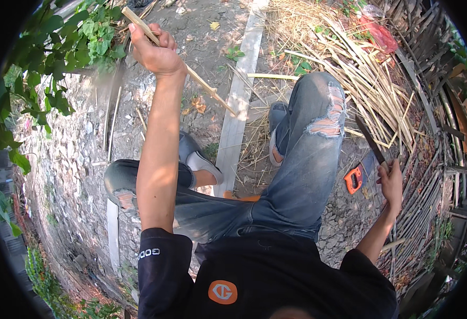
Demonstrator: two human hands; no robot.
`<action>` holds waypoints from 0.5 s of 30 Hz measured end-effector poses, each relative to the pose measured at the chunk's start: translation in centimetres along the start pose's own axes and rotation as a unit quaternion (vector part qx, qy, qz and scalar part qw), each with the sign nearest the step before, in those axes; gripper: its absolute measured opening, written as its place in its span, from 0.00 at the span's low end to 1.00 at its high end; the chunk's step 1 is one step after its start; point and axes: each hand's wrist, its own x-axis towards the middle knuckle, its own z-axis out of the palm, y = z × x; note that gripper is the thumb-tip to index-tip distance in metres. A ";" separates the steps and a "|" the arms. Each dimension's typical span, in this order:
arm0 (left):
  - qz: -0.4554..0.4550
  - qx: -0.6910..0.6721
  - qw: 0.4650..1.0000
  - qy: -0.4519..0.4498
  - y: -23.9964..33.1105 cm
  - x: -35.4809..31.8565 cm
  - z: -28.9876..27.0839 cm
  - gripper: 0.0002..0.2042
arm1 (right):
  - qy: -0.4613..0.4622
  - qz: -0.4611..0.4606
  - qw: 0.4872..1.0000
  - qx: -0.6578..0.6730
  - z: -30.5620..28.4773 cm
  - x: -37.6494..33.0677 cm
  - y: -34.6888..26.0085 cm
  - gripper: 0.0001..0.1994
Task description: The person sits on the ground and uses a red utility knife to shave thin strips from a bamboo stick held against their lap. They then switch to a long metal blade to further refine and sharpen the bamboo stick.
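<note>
My left hand (158, 52), raised at the upper left, is closed around a pale wooden stick (204, 85). The stick slants down to the right, and its thin lower end appears over a long grey plank (237, 101); whether it touches cannot be told. Off to the right, my right hand (391, 183) grips the handle of a knife (370, 139), its dark blade pointing up and to the left, apart from the stick. Close to that hand, a handsaw with an orange handle (354, 179) lies on the ground.
A heap of split pale sticks (369, 87) lies at the upper right, beside scattered straw (292, 21) and a red plastic bag (378, 34). Thin dark sticks (422, 196) are piled at the right. Leafy branches (42, 69) hang at the left above stony ground (68, 159). My bent knees flank the plank.
</note>
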 end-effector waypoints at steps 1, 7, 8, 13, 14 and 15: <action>0.005 -0.009 1.000 0.010 -0.2 -0.2 0.7 0.27 | 0.098 -0.043 0.991 0.087 -1.9 0.1 -3.6 0.12; 0.038 -0.059 0.998 0.001 -0.7 -1.2 3.1 0.26 | 0.255 -0.277 0.800 0.467 -6.3 -0.1 -24.0 0.16; 0.042 -0.055 0.998 0.002 -1.0 -1.1 3.3 0.26 | 0.228 -0.315 0.776 0.496 -5.3 -0.3 -26.6 0.18; 0.075 -0.051 0.996 0.006 -2.0 -1.0 4.1 0.29 | 0.073 -0.346 0.641 0.681 5.3 -2.5 -35.5 0.26; 0.066 -0.054 0.996 -0.001 -2.2 -1.2 4.1 0.29 | 0.029 -0.346 0.611 0.711 10.0 -2.2 -35.4 0.23; 0.056 -0.059 0.997 -0.010 -2.3 -1.3 4.5 0.28 | 0.032 -0.303 0.657 0.690 15.7 -2.8 -35.2 0.18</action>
